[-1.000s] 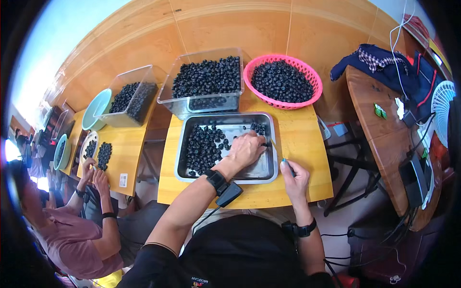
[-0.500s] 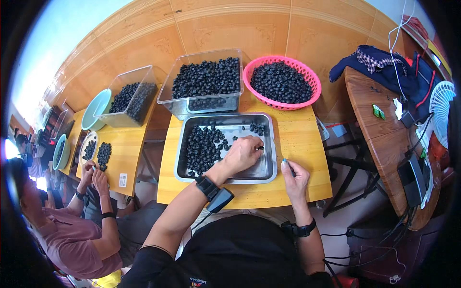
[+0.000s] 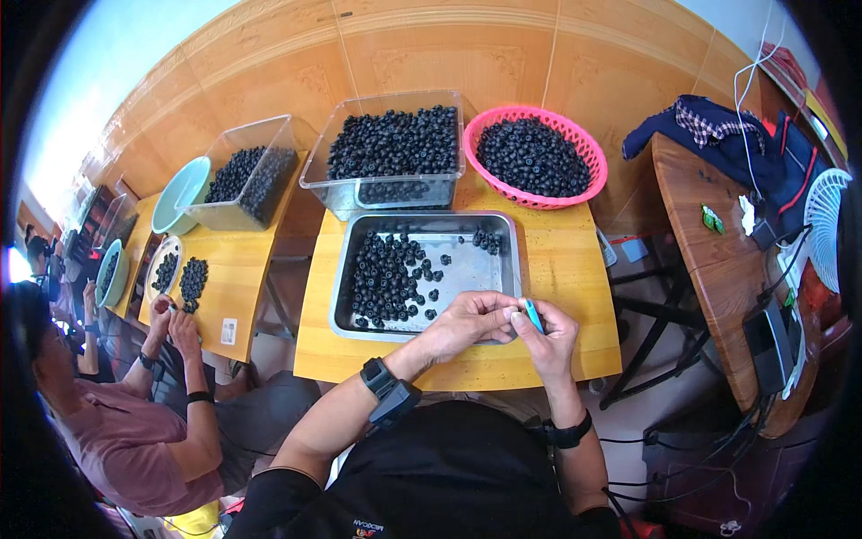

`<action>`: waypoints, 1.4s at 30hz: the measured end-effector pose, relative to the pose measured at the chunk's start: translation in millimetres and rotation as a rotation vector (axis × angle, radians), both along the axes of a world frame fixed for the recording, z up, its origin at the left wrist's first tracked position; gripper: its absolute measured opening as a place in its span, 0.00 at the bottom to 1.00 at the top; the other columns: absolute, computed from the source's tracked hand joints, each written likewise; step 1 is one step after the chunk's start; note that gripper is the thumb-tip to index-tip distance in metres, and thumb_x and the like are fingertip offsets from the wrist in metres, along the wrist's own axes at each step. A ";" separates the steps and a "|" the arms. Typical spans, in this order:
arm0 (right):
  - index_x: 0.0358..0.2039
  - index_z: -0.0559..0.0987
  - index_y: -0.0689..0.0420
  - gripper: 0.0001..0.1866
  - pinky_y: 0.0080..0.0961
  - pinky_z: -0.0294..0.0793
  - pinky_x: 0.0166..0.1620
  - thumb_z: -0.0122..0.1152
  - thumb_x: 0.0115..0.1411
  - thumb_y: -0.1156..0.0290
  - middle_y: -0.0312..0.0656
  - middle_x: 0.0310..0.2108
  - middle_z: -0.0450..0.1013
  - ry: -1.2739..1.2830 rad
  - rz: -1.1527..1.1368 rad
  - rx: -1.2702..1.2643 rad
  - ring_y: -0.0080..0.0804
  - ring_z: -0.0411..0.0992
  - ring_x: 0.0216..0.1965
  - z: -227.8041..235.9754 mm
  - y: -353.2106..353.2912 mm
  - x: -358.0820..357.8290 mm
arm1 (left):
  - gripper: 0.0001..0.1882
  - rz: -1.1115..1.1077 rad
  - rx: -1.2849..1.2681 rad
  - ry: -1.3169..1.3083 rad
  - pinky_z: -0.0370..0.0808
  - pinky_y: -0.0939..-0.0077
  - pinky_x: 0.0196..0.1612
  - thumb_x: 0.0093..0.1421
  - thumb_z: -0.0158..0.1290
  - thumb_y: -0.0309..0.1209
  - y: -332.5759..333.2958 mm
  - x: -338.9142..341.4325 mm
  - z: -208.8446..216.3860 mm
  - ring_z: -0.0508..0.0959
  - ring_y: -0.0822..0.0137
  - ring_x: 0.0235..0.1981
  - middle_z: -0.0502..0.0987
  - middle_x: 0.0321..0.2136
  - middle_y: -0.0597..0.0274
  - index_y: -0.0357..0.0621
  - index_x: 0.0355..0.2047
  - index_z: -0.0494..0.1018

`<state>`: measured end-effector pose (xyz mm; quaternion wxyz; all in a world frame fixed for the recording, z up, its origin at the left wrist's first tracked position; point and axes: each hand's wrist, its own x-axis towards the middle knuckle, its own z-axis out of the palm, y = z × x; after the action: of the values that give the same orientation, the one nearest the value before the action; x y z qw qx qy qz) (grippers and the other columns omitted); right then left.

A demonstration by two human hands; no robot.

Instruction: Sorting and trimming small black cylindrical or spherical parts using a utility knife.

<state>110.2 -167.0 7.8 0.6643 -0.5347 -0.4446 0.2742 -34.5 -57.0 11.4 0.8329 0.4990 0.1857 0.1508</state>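
Observation:
My left hand (image 3: 474, 322) is closed in a pinch over the near right edge of a metal tray (image 3: 471, 274); its fingertips meet those of my right hand. Whatever they pinch is hidden. Between the thumb and fingers of my right hand (image 3: 549, 341) sits a slim teal tool (image 3: 532, 316), its kind too small to make out. Blueberries (image 3: 382, 278) lie heaped in the tray's left half, with a few loose ones in the middle. A small cluster of blueberries (image 3: 488, 241) rests in its far right corner.
Behind the tray stand a clear plastic bin (image 3: 319, 190) and a pink basket (image 3: 597, 171), both full of blueberries. At left, a co-worker's hands (image 3: 175, 325) are over another table with berries and a green basin (image 3: 171, 216). A brown table (image 3: 709, 269) with devices and cables is at right.
My left hand has come out of the tray, toward me and to the right, and now meets my right hand. The teal tool shows more clearly. The view has shifted slightly.

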 end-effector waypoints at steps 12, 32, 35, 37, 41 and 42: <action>0.35 0.82 0.65 0.11 0.16 0.65 0.30 0.70 0.60 0.69 0.34 0.29 0.74 -0.034 0.040 0.031 0.15 0.68 0.28 1.7 2.8 -2.6 | 0.11 0.082 -0.227 -0.141 0.82 0.77 0.44 0.70 0.51 0.34 -12.1 -9.1 3.5 0.80 0.76 0.37 0.78 0.35 0.66 0.40 0.45 0.74; 0.36 0.82 0.64 0.12 0.15 0.68 0.33 0.68 0.62 0.66 0.32 0.28 0.76 0.099 0.129 -0.040 0.15 0.70 0.30 2.7 -0.4 -8.8 | 0.09 0.143 -0.310 -0.220 0.85 0.77 0.44 0.67 0.54 0.26 -17.8 -18.3 -0.7 0.83 0.69 0.39 0.81 0.40 0.57 0.37 0.46 0.77; 0.37 0.82 0.64 0.13 0.16 0.69 0.34 0.66 0.64 0.64 0.32 0.28 0.77 0.115 0.134 -0.122 0.15 0.70 0.30 -1.0 -1.6 -6.3 | 0.09 0.142 -0.318 -0.208 0.85 0.77 0.43 0.67 0.54 0.26 -16.7 -21.2 2.4 0.83 0.69 0.38 0.81 0.39 0.58 0.37 0.46 0.77; 0.37 0.82 0.64 0.15 0.17 0.69 0.34 0.65 0.65 0.63 0.32 0.28 0.77 0.099 0.115 -0.122 0.15 0.70 0.30 0.9 -0.4 -5.6 | 0.09 0.140 -0.328 -0.222 0.85 0.77 0.43 0.67 0.54 0.26 -16.1 -23.8 1.5 0.83 0.68 0.37 0.81 0.38 0.59 0.37 0.45 0.77; 0.41 0.82 0.66 0.17 0.18 0.70 0.34 0.64 0.66 0.62 0.34 0.30 0.77 -0.015 0.026 -0.115 0.16 0.70 0.31 -1.0 -3.0 -5.4 | 0.08 0.157 -0.353 -0.248 0.84 0.76 0.43 0.67 0.54 0.26 -17.2 -25.6 -3.6 0.82 0.70 0.36 0.81 0.37 0.60 0.38 0.45 0.76; 0.43 0.81 0.67 0.18 0.19 0.70 0.34 0.63 0.66 0.61 0.35 0.31 0.78 -0.071 0.012 -0.096 0.18 0.71 0.31 -0.8 -4.6 -6.7 | 0.08 0.159 -0.352 -0.247 0.84 0.76 0.43 0.67 0.54 0.26 -17.2 -25.8 -3.3 0.82 0.70 0.36 0.81 0.37 0.60 0.38 0.45 0.76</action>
<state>103.5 -171.6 7.0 0.6199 -0.5728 -0.4573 0.2801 -60.3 -74.1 8.1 0.9091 0.3075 0.1443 0.2411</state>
